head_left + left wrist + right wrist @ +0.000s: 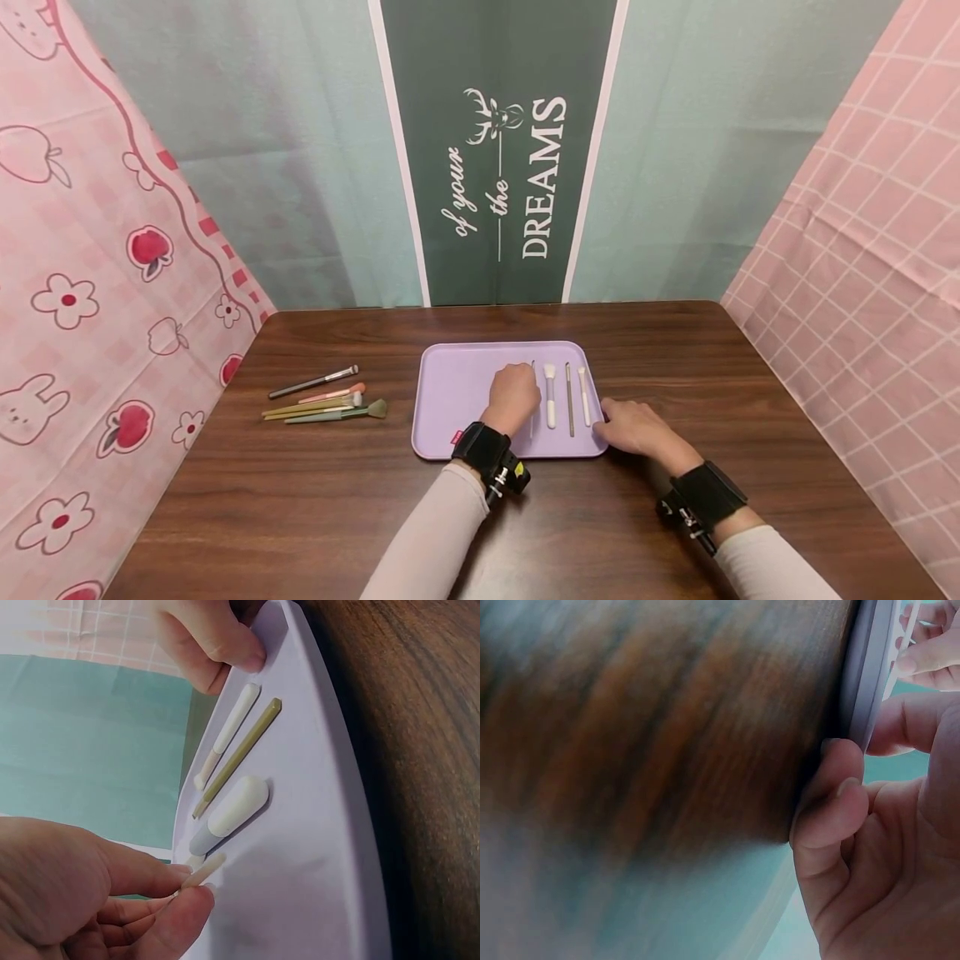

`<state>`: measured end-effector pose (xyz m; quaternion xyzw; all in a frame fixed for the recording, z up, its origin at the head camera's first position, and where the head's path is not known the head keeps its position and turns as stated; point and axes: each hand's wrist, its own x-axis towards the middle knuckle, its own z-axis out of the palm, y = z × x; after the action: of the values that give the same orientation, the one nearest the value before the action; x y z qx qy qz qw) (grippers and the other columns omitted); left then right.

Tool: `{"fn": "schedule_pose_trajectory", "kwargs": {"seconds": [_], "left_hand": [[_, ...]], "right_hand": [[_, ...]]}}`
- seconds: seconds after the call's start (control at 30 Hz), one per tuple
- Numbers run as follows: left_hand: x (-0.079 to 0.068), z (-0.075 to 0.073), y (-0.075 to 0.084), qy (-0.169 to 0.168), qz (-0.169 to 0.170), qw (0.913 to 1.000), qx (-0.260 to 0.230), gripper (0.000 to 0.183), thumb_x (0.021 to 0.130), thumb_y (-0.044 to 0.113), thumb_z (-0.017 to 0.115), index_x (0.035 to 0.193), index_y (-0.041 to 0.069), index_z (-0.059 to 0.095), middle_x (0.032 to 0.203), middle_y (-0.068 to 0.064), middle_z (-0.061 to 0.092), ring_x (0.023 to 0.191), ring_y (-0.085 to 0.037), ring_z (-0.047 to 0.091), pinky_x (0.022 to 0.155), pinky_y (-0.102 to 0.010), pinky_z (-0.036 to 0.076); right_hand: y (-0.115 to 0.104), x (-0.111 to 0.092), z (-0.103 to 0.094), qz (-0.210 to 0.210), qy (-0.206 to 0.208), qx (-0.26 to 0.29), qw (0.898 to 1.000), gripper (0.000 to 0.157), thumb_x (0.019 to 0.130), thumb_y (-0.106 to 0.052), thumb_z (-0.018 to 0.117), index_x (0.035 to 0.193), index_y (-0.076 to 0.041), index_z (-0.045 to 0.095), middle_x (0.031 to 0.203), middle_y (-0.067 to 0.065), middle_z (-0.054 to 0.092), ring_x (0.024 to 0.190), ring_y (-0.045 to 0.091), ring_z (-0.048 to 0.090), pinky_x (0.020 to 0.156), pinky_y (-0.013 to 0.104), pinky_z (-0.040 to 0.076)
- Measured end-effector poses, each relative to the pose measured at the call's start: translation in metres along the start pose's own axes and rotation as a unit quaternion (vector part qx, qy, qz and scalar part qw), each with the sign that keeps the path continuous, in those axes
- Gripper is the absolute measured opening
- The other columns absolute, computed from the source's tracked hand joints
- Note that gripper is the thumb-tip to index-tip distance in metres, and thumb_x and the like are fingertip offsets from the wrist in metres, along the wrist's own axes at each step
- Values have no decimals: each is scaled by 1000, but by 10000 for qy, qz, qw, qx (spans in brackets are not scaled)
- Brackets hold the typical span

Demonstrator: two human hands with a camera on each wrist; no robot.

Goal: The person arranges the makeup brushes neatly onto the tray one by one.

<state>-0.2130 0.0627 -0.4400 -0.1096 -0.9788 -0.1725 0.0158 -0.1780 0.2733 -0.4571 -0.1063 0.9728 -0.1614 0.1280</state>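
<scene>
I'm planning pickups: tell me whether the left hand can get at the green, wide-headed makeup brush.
Probably yes: brown wooden table lies open between the flat purple tray and the green brush, though the left hand pinches a thin pale stick it may first need to release.

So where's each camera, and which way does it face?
Head: on the head, facing forward and down at the tray; left hand, right hand, sleeves show.
Left wrist: worn there, facing left hand and pinched brush; right hand beyond.
Right wrist: worn there, facing right hand holding the tray; left hand beyond.
All share tray and hands.
</scene>
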Motion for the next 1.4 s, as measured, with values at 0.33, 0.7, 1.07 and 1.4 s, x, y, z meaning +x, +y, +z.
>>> {"fn": "schedule_pose_trajectory", "kwargs": {"seconds": [0.33,0.7,1.07,1.4], "left_hand": [[3,6,1,-120,-75,9998,103,11,90,7,67,88,2,77,80,-9,74,72,-23,70,61,-33,54],[5,9,4,-177,-235,9995,69,11,89,6,68,90,2,77,83,-10,74,72,-23,69,60,-33,54],[6,10,4,-111,-206,9997,-33,10,89,6,67,86,2,76,81,-10,73,73,-23,70,61,-33,54],[8,12,4,-145,-145,9998,30,11,88,7,67,79,4,74,79,-9,73,71,-23,69,60,-33,54]], "right_hand": [[1,1,2,36,-49,-27,10000,18,90,-25,61,96,-8,61,80,4,59,72,23,53,63,37,42],[1,1,2,69,-79,26,9999,16,91,-25,61,94,-9,60,78,3,57,71,22,53,62,36,41],[0,2,1,72,-95,34,9999,17,92,-25,61,96,-9,60,79,3,57,72,22,53,63,35,41],[2,2,2,32,-26,-46,10000,16,90,-25,61,94,-9,60,80,3,59,72,23,53,63,37,42]]}}
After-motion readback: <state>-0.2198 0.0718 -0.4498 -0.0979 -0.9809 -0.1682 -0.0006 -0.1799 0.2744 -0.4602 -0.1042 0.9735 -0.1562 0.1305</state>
